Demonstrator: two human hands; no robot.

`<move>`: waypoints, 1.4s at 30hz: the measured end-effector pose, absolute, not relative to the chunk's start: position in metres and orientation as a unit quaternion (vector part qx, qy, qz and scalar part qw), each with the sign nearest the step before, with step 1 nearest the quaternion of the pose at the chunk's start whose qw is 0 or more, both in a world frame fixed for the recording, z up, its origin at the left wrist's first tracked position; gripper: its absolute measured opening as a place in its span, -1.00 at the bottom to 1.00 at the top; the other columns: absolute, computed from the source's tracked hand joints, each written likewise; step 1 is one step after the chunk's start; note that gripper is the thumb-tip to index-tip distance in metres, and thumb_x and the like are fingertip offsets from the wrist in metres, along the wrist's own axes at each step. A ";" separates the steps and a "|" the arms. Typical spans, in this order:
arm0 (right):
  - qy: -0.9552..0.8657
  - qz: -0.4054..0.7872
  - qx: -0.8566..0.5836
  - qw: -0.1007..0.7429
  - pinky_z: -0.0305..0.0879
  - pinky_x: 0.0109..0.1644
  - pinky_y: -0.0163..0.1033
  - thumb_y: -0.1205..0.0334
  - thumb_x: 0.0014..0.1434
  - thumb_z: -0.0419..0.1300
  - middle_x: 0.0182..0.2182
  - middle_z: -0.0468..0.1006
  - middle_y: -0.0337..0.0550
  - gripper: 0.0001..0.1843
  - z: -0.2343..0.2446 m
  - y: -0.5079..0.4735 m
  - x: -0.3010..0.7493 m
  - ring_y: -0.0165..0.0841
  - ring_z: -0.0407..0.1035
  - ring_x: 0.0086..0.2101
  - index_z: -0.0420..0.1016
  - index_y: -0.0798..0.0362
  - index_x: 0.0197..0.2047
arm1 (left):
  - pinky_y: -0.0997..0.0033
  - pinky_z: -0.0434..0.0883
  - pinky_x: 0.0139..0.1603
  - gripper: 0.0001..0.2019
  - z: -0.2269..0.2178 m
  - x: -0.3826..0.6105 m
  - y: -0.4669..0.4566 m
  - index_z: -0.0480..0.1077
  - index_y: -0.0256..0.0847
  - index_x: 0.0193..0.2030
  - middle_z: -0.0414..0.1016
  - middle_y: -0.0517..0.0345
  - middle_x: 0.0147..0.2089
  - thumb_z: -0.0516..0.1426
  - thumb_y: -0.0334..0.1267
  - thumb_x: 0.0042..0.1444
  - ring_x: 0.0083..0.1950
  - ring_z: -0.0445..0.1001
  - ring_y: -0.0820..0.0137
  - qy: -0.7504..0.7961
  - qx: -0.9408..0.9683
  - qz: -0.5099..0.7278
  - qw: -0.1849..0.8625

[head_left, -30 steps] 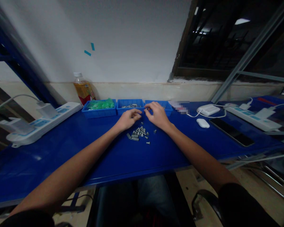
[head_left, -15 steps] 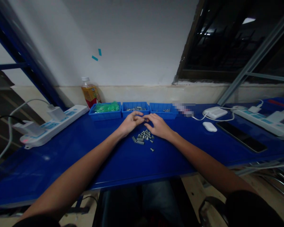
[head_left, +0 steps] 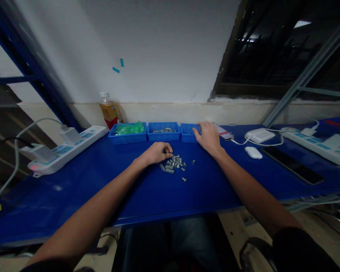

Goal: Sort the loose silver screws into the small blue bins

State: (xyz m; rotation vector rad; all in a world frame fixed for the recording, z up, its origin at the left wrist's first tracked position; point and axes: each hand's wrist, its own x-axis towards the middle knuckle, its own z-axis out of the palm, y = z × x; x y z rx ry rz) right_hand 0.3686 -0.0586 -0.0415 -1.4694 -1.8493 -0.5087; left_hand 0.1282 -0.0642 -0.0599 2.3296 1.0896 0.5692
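Observation:
At the left edge of a pile of small metal screws [head_left: 176, 161], my left hand [head_left: 158, 153] rests low with its fingers curled toward the thumb. Anything inside that pinch is too small to make out. My right hand [head_left: 210, 136] reaches over the right blue bin [head_left: 188, 138], thumb and fingers apart at its opening, and covers the bin's right part. Several metal hex standoffs [head_left: 170, 171] lie on the near left side of the pile. One loose screw [head_left: 184, 179] lies nearer me, and another screw [head_left: 193, 161] to the right.
The middle blue bin [head_left: 164, 136] contains metal parts; the left bin [head_left: 127, 140] holds a green plastic bag [head_left: 130, 128]. A bottle [head_left: 110, 111] stands behind. Power strips [head_left: 70, 151] flank the blue table [head_left: 147, 200]. A phone [head_left: 293, 164] and white earbud case [head_left: 253, 152] lie right.
My hands have separated. The right hand moved right and back to the right bin; the left dropped nearer the pile. A screw now lies to the right of the pile.

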 end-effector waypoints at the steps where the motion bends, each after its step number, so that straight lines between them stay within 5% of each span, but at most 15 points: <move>1: -0.734 -0.182 -0.556 0.345 0.16 -0.10 -0.11 0.17 0.21 0.08 -0.29 0.47 0.05 -0.76 -0.045 -0.063 0.366 -0.15 0.28 -0.22 0.44 0.14 -0.18 | 0.51 0.28 -0.38 -0.90 -0.060 0.128 -0.064 0.47 -0.25 -0.35 0.52 0.15 -0.41 0.17 -0.30 -0.03 -0.40 0.44 0.43 0.399 0.864 0.206 0.228; 9: -0.888 0.083 -0.399 0.214 0.21 -0.23 -0.28 0.33 0.11 0.19 -0.38 0.48 -0.15 -0.88 -0.057 -0.092 0.312 -0.36 0.34 -0.34 0.51 0.10 -0.25 | 0.49 0.29 -0.35 -0.79 -0.059 0.124 -0.064 0.48 -0.25 -0.31 0.52 0.10 -0.36 0.02 -0.44 0.01 -0.37 0.44 0.39 0.405 0.885 0.185 0.132; 13: -0.871 0.185 -0.402 0.215 0.21 -0.29 -0.31 0.38 0.12 0.14 -0.39 0.50 -0.15 -0.86 -0.055 -0.087 0.314 -0.40 0.35 -0.39 0.55 0.13 -0.33 | 0.47 0.29 -0.34 -0.79 -0.060 0.123 -0.063 0.47 -0.25 -0.30 0.49 0.09 -0.36 0.02 -0.42 0.01 -0.37 0.43 0.38 0.389 0.894 0.184 0.123; 18: -0.830 0.281 -0.434 0.211 0.23 -0.37 -0.35 0.42 0.11 0.08 -0.42 0.51 -0.17 -0.72 -0.054 -0.086 0.333 -0.44 0.33 -0.46 0.50 0.18 -0.12 | 0.47 0.30 -0.32 -0.79 -0.062 0.124 -0.064 0.47 -0.23 -0.27 0.49 0.10 -0.35 0.02 -0.41 0.03 -0.37 0.43 0.38 0.384 0.895 0.179 0.136; 24: -0.860 0.204 -0.417 0.210 0.22 -0.36 -0.38 0.53 0.00 0.11 -0.42 0.47 -0.20 -0.76 -0.058 -0.085 0.334 -0.48 0.31 -0.45 0.51 0.15 -0.28 | 0.48 0.30 -0.30 -0.79 -0.064 0.124 -0.063 0.46 -0.21 -0.23 0.47 0.10 -0.34 0.02 -0.39 0.05 -0.36 0.42 0.40 0.381 0.900 0.176 0.118; 32: -0.900 0.064 -0.384 0.195 0.21 -0.25 -0.30 0.41 0.07 0.15 -0.41 0.49 -0.15 -0.92 -0.057 -0.085 0.333 -0.38 0.34 -0.36 0.47 0.13 -0.33 | 0.49 0.31 -0.29 -0.81 -0.058 0.127 -0.070 0.45 -0.20 -0.16 0.47 0.12 -0.32 0.09 -0.30 0.09 -0.35 0.42 0.42 0.337 0.911 0.170 0.163; 42: -0.741 -0.150 -0.554 0.349 0.19 -0.17 -0.16 0.37 0.11 0.11 -0.39 0.47 -0.02 -0.94 -0.029 -0.046 0.374 -0.20 0.30 -0.29 0.41 0.11 -0.34 | 0.48 0.33 -0.26 -0.85 -0.067 0.136 -0.067 0.43 -0.20 -0.18 0.48 0.11 -0.29 0.09 -0.33 0.11 -0.30 0.44 0.41 0.331 0.907 0.214 0.151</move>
